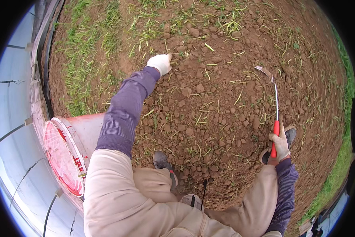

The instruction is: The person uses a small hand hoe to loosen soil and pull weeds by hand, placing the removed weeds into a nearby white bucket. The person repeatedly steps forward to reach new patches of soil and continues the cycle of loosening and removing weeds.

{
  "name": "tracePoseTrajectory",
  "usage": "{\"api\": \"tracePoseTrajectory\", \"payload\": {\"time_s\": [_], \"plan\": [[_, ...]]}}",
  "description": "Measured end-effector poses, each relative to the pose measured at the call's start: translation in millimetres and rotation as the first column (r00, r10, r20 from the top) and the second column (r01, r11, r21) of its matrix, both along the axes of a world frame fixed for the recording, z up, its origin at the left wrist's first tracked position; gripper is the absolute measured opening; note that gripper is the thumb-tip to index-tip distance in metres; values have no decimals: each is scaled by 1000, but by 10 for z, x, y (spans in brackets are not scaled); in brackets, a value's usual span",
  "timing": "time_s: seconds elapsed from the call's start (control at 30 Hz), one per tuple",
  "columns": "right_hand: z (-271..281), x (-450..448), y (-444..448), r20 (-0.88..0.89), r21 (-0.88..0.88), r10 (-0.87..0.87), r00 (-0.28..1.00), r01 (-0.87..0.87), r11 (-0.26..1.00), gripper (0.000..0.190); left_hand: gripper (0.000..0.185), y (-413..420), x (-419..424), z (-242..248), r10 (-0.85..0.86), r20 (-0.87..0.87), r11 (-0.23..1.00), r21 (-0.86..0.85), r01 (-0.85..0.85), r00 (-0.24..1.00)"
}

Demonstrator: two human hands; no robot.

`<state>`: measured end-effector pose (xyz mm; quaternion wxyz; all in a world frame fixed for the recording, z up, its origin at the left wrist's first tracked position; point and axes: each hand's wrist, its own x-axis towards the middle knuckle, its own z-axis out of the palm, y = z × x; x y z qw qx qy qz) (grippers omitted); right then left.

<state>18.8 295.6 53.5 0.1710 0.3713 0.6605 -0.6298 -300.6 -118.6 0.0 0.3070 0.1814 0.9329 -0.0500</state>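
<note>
My right hand point(279, 145), in a pale glove, grips the red handle of a small sickle point(276, 103). The sickle's thin metal shank points away from me, and its curved blade point(265, 72) bends left over the soil. Stretched forward, my left hand point(160, 63) wears a whitish glove and is low over the loose brown soil point(192, 115). Its fingers look curled, but their undersides are hidden, so whether it holds anything is unclear. Cut green stalks point(209, 47) lie scattered beyond it.
A dirty white plastic bucket point(87, 130) with red marks lies on its side at my left. Plastic sheeting point(14, 112) borders the plot there. Green plants point(82, 59) grow at the upper left. My shoes point(162, 161) are planted on the clods.
</note>
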Motion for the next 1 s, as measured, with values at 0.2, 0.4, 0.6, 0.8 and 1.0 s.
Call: {"api": "tracePoseTrajectory", "payload": {"time_s": [0.2, 0.4, 0.6, 0.8, 1.0], "plan": [[38, -31, -71, 30, -30, -17, 999, 18, 999, 78, 47, -137, -183, -128, 332, 193, 734, 561, -382, 923], [-109, 32, 19, 12, -3, -38, 999, 38, 999, 78, 46, 692, -96, -46, 200, -5, 961, 195, -195, 980], [-94, 8, -4, 3, 23, -8, 1000, 8, 1000, 78, 38, 31, -308, 142, 454, 551, 329, 626, -707, 700], [-163, 37, 22, -12, 36, -4, 1000, 5, 999, 79, 28, 234, 105, -61, -67, -156, 981, 170, 94, 986], [34, -24, -53, 117, 25, -57, 991, 54, 998, 78, 45, 202, -120, -52, 574, 245, 557, 583, -592, 782]]}}
